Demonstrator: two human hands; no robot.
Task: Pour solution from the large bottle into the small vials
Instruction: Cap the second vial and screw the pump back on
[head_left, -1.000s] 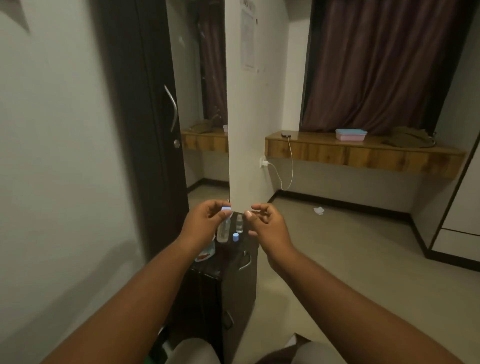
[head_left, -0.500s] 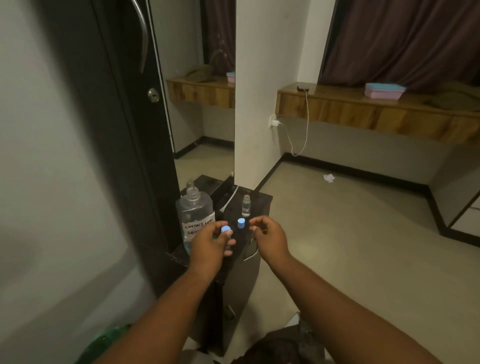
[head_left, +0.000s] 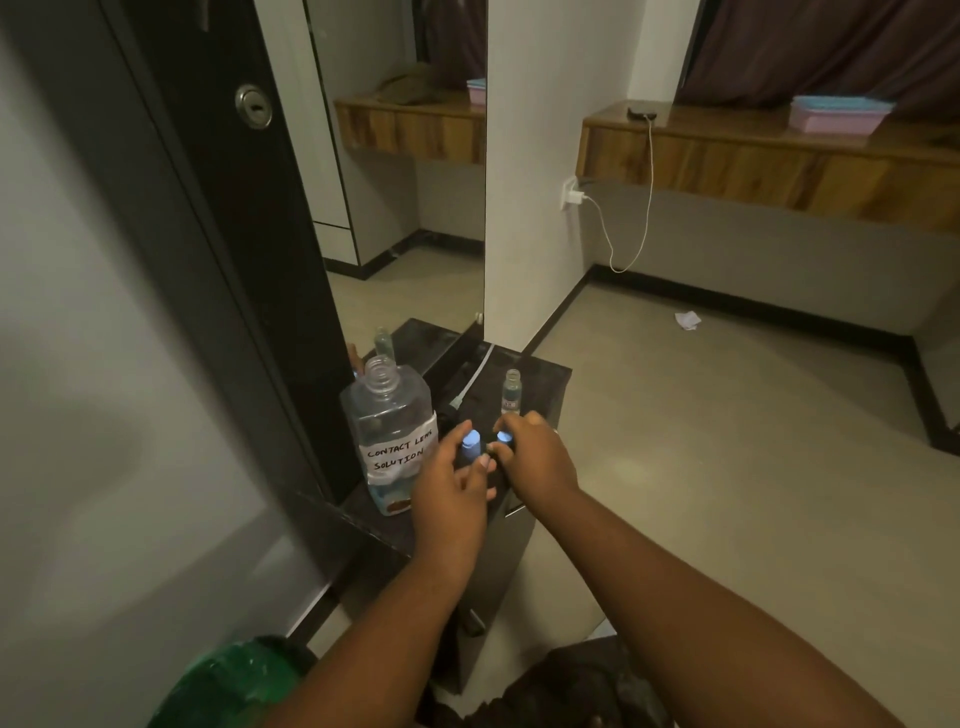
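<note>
Large bottle (head_left: 392, 431) uncapped on dark cabinet top (head_left: 540, 382), left hand (head_left: 451, 486) gripping capped vial (head_left: 471, 446), right hand (head_left: 537, 457) pinching blue cap (head_left: 502, 437)

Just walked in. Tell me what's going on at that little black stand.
A person is working with both hands over a small black stand. The left hand holds a blue-capped vial; the right hand reaches for a loose blue cap. A large bottle labelled contact lens solution stands uncapped at the left, and an open small vial stands upright behind the hands. Nothing is being poured right now.
</note>
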